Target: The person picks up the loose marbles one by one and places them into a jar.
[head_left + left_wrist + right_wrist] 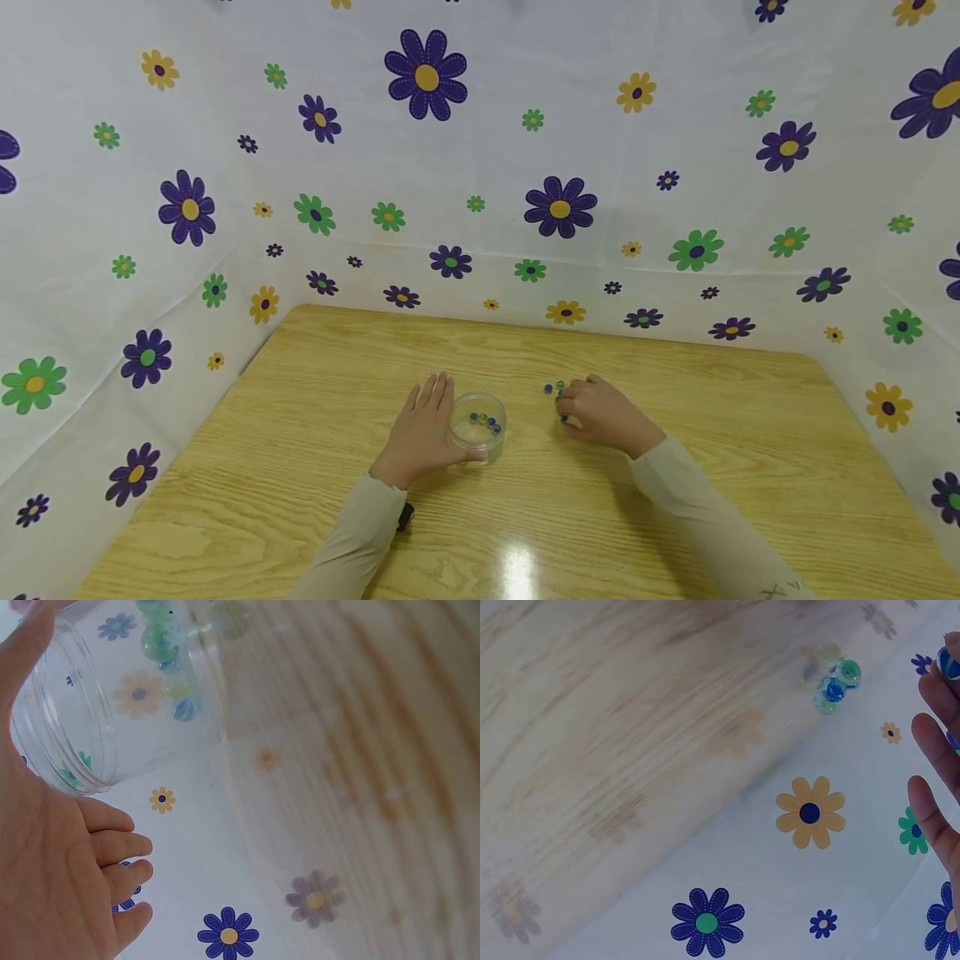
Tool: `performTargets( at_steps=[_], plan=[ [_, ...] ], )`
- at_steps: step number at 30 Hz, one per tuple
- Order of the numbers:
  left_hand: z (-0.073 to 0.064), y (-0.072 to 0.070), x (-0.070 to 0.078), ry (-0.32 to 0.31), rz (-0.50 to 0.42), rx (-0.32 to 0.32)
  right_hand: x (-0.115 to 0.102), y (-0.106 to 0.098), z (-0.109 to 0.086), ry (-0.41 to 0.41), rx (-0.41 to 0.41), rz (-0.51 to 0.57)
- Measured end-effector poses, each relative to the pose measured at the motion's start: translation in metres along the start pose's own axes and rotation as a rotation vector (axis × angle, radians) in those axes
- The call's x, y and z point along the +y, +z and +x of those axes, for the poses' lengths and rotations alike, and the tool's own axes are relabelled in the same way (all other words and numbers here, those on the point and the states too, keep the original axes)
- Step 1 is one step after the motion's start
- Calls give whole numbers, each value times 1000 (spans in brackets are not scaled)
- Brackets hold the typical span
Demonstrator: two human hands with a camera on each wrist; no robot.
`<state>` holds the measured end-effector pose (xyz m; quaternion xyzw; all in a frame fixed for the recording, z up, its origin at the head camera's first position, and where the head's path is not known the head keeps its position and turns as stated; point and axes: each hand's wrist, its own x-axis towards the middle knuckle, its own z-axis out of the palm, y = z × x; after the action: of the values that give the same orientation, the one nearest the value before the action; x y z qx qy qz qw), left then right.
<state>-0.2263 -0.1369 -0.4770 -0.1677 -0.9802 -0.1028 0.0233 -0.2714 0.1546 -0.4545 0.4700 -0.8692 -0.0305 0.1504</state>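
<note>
A clear round jar (494, 452) without a lid stands on the table, with several blue and green glass marbles (483, 419) lying inside. My left hand (420, 433) rests against the jar's left side, its fingers straight and its thumb along the near side. Seen from the left wrist, the jar (142, 761) shows its threaded rim beside the thumb. To the right of the jar, my right hand (603, 415) pinches a blue marble (948, 664) at its fingertips. Loose marbles (548, 388) lie beside that hand, some partly hidden by its fingers.
The wooden table (262, 467) reaches back to a white cloth (480, 150) printed with flowers, which hangs behind and on both sides. A dark wristband (405, 517) shows at the left sleeve. Light reflects off the table near the front.
</note>
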Motion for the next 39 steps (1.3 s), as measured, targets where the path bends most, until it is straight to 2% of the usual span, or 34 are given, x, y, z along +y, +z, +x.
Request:
performTargets(
  at_steps=[9,17,28,39],
  plan=[
    [-1,0,1,1,9,-1,-2,-3,0,-52,164,-34],
    [0,0,0,7,12,7,-4,-7,2,-79,262,-45],
    [1,1,-1,10,15,-4,-7,-15,9,-75,307,-93],
    [0,1,-1,11,17,6,-16,-29,27,-101,375,-111]
  ],
)
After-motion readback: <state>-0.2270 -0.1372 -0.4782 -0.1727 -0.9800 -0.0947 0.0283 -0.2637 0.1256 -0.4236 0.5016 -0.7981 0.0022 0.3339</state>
